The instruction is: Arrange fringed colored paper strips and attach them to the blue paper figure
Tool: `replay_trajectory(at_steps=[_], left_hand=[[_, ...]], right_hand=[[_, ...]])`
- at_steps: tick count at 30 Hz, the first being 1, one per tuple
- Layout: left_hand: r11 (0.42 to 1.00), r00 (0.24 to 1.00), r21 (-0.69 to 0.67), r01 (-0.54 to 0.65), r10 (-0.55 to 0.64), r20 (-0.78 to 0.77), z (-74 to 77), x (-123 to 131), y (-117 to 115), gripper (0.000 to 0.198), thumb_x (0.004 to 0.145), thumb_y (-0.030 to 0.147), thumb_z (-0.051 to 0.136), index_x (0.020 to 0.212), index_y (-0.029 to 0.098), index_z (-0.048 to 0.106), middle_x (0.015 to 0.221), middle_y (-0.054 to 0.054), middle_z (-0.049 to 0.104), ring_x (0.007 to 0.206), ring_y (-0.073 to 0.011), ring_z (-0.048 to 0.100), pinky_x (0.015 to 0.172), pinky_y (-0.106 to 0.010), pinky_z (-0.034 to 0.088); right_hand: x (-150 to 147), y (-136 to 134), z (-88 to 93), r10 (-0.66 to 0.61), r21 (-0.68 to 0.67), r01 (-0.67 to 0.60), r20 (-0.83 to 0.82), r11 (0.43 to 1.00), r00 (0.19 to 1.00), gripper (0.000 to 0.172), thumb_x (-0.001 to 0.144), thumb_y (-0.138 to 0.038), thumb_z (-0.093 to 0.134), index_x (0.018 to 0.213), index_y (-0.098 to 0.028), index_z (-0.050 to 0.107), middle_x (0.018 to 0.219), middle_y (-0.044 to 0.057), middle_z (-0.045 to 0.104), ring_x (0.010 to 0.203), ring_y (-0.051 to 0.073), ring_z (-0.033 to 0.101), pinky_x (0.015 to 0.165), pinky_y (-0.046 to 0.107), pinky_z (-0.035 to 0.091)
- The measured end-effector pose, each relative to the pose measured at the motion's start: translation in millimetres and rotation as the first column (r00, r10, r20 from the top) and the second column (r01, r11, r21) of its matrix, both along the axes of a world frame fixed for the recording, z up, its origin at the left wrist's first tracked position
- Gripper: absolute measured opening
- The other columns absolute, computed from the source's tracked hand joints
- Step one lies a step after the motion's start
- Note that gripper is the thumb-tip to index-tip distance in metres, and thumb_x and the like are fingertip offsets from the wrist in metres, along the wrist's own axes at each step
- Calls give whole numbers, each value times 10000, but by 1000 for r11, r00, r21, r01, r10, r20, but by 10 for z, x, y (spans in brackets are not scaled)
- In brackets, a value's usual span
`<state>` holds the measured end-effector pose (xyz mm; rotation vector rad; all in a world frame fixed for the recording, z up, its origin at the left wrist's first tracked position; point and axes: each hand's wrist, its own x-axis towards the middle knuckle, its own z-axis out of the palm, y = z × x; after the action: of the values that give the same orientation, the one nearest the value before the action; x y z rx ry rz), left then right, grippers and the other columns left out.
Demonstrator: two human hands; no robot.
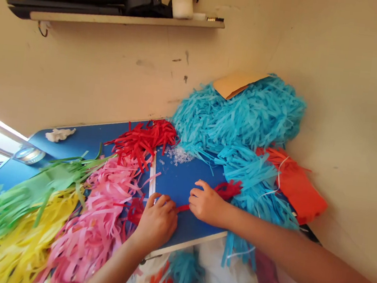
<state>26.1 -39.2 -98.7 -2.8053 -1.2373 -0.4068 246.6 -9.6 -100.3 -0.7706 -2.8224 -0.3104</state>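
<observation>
A strip of red tissue paper (183, 208), twisted thin in the middle, stretches between my two hands just above the blue table (173, 183). My left hand (158, 218) is closed round its left part, and red fringe (136, 210) spreads out beyond the knuckles. On the other side, my right hand (207, 202) pinches the strip, with more cut red fringe (228, 190) sticking out behind it. Both sets of fingertips are partly hidden. Small clear plastic bits (178, 155) lie scattered on the table beyond the hands.
Left of my hands lie pink fringe (107, 196), yellow fringe (28, 237) and green fringe (47, 182). Red fringe (144, 137) sits at the back. Blue fringe (239, 115) heaps up at the right, beside an orange bundle (302, 191). A wall shelf (127, 22) holds black items.
</observation>
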Motion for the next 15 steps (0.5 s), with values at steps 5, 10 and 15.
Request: replay_trajectory(at_steps=[5,10,15], left_hand=[[998,999,39,-45,45,6,-2,58,2,159,919,240,549,867,205,696,870,-44,703,938,-237,571,951,-464,329],[991,999,123,-48,46,23,-48,35,4,201,936,187,523,824,214,688,830,-30,702,884,-215,576,908,-437,335],[991,998,121,-60,56,33,-101,44,-15,195,937,173,534,813,207,681,805,-13,702,852,-201,582,904,-428,331]], right_hand=[[38,89,-86,-77,-176,58,-107,983,991,165,880,-177,567,736,-175,647,768,24,668,863,188,524,963,446,278],[50,69,-59,-121,-226,90,-127,970,984,164,874,-173,573,722,-184,632,792,25,681,883,185,528,970,444,260],[-90,-57,-30,-119,-128,102,-135,987,984,88,918,-251,588,906,-192,652,962,53,678,989,230,504,967,473,261]])
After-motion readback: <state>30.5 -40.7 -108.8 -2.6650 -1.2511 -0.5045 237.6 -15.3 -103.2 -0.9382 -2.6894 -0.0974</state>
